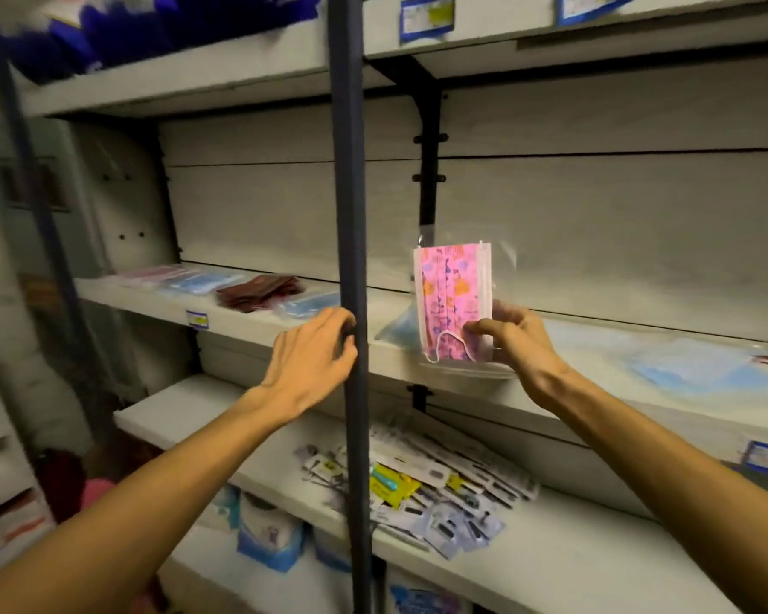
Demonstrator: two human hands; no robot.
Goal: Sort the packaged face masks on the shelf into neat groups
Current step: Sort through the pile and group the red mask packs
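Right grip [513,336] pinches pink mask pack [453,299] upright, long axis vertical.

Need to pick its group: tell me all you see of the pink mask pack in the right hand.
The pink mask pack is a clear plastic sleeve holding pleated pink masks printed with orange and purple shapes, a white ear loop hanging at the bottom. It stands upright above the shelf edge, pinched at its lower right by the right hand.

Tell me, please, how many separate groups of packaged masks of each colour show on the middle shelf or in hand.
Pink masks: 2, one pack in the right hand, one pile
Blue masks: 4
Maroon masks: 1
Total: 7
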